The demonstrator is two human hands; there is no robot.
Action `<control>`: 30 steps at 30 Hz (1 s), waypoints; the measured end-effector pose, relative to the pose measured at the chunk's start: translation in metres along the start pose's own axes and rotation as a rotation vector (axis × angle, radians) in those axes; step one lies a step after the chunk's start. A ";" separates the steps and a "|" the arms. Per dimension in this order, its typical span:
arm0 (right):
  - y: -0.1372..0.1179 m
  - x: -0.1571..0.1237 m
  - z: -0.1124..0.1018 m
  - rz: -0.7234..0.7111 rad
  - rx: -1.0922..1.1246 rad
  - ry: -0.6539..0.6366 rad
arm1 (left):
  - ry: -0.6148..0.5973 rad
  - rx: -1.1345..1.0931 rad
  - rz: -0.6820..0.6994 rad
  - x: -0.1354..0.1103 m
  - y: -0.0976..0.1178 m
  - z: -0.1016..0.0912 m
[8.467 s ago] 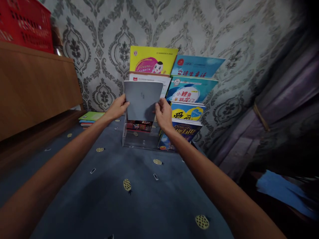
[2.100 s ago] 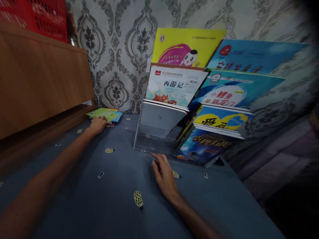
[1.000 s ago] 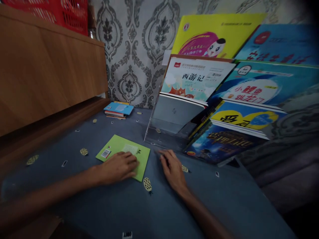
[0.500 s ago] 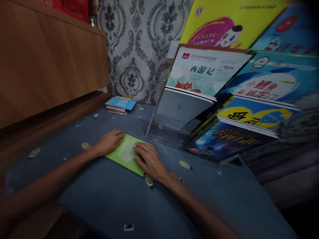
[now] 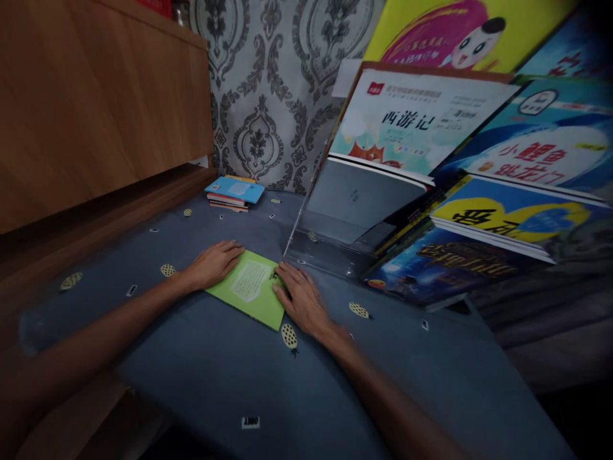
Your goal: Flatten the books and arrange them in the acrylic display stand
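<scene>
A thin green book (image 5: 249, 287) lies flat on the patterned grey-blue tablecloth (image 5: 201, 358), with a pale text panel on its cover. My left hand (image 5: 216, 264) rests at its left end, fingers stretched out over the edge. At the right end lies my right hand (image 5: 304, 297), its fingers extended along the book's edge and the thumb slightly apart. Neither hand grips the book; both stay on or against it. Some dark print shows on the cover beside my right fingertips.
A clear stand (image 5: 330, 259) holding several upright books (image 5: 421, 121) fills the right side. At the back left sits a small stack of books (image 5: 234, 191). A wooden cabinet (image 5: 105, 102) borders the left, and patterned wallpaper (image 5: 258, 140) stands behind.
My right hand has slid right, from over the text panel to the book's right edge, uncovering more of the cover. My left hand stays in place. The view has shifted slightly.
</scene>
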State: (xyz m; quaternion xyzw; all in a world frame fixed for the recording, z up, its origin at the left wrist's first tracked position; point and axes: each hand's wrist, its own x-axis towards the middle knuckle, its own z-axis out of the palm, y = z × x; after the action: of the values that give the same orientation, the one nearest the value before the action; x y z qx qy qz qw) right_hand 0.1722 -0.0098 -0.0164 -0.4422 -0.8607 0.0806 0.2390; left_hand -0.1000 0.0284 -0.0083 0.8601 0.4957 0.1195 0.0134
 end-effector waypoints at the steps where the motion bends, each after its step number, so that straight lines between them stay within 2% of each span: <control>1: 0.000 0.000 0.000 -0.005 0.001 0.000 | -0.005 0.002 -0.004 0.000 0.000 -0.001; 10: -0.005 -0.013 -0.001 -0.014 -0.010 -0.043 | -0.025 0.000 0.028 -0.002 0.003 -0.005; 13: -0.005 -0.012 -0.009 -0.025 0.004 -0.042 | -0.030 0.003 0.044 -0.003 0.005 -0.005; 15: -0.006 0.000 -0.026 -0.046 0.048 -0.007 | -0.032 0.008 0.053 -0.003 0.005 -0.005; 19: -0.019 0.039 -0.078 0.000 0.202 0.255 | -0.013 0.013 0.048 -0.003 0.005 -0.005; 21: -0.029 0.047 -0.090 -0.028 0.247 0.300 | -0.011 0.015 0.043 -0.003 0.004 -0.005; 23: -0.038 0.042 -0.083 -0.053 0.246 0.213 | -0.013 0.012 0.049 -0.003 0.004 -0.004; 26: -0.043 0.015 -0.045 -0.091 0.183 0.032 | 0.001 -0.011 0.083 -0.003 0.002 -0.004; 28: -0.042 -0.002 -0.019 -0.151 0.172 -0.035 | 0.021 -0.020 0.103 -0.003 0.001 -0.003; 30: -0.038 -0.010 -0.006 -0.176 0.175 -0.061 | 0.033 -0.018 0.109 -0.003 0.001 -0.003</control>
State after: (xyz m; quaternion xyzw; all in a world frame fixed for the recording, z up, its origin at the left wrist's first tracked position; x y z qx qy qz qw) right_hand 0.1529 -0.0406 -0.0012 -0.3397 -0.8927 0.1474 0.2566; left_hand -0.1013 0.0248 -0.0055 0.8835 0.4473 0.1388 0.0066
